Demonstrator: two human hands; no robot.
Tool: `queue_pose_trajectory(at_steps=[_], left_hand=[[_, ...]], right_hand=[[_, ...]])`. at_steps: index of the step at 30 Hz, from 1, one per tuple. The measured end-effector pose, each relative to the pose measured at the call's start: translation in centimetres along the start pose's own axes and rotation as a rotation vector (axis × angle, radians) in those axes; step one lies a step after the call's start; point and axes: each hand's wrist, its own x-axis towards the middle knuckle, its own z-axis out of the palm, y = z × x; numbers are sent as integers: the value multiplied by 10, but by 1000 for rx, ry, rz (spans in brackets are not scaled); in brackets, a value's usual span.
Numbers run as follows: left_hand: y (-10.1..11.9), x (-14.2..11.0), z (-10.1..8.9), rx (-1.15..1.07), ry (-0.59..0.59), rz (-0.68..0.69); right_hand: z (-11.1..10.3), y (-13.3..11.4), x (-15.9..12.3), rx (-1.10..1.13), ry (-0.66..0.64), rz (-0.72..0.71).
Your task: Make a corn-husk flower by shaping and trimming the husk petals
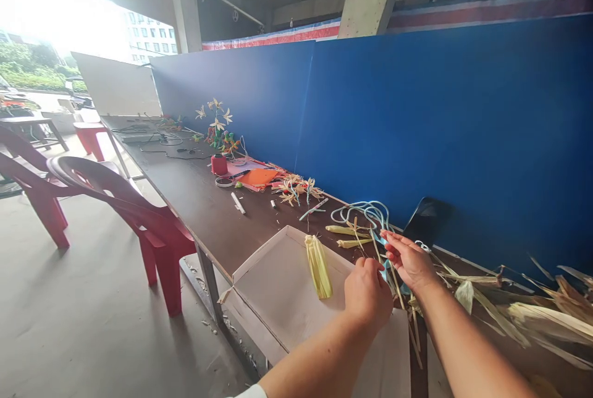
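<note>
My right hand (408, 262) pinches a light-blue strip (380, 238) between thumb and fingertips. Just to its left, my left hand (368, 294) is closed with the fingers curled away from view, and light blue shows at its fingertips too. Whether both hands hold one strip, I cannot tell. Thin dry stalks lie around and beneath the hands. A pale-green corn husk bundle (318, 268) rests on the open cardboard box lid (273, 280), left of my left hand. Behind the hands are two narrow husk pieces (348, 231) and a loop of light-blue cord (365, 206).
Dry husks (546, 317) spread along the table's right side. A dark phone-like slab (426, 220) leans on the blue partition (440, 126). Farther off are husk flowers (294, 189), orange paper (259, 177), a red spool (219, 165) and a white marker (238, 203). Red chairs (152, 231) stand left.
</note>
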Motion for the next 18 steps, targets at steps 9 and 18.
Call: queue_pose_trajectory(at_steps=[9, 18], left_hand=[[0, -1, -1, 6, 0, 17], [-2, -1, -1, 41, -24, 42]], right_hand=[[16, -22, -12, -7, -33, -56], [14, -101, -58, 214, 65, -440]])
